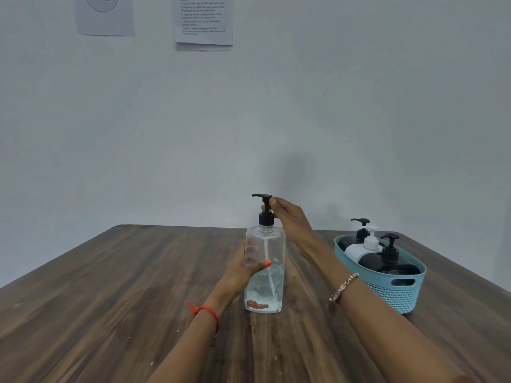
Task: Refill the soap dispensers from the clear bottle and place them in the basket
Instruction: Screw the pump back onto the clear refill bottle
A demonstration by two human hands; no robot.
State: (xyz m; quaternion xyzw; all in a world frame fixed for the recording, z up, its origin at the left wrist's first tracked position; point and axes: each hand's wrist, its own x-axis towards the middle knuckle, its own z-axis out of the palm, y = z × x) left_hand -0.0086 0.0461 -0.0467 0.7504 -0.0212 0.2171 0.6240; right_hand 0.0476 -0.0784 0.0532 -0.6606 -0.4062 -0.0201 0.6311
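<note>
Three soap dispensers already lie tilted in the teal basket (387, 291): a black one (356, 239) at the back, a white one (359, 251) in the middle and a black one (392, 265) in front, so the placing looks done or nearly so. The clear bottle (265, 286) stands upright mid-tabletop, roughly a third full. The left hand (240, 269) wraps its fingers round the bottle's body, and the right hand (290, 219) pinches the stem of the black pump (264, 208). Whether it is tightening or loosening the pump cannot be told. No unfilled dispenser is in view. The tabletop (110, 286) has wide bare wood to the left. The basket sits near the right edge, and the wall stands close behind.
</note>
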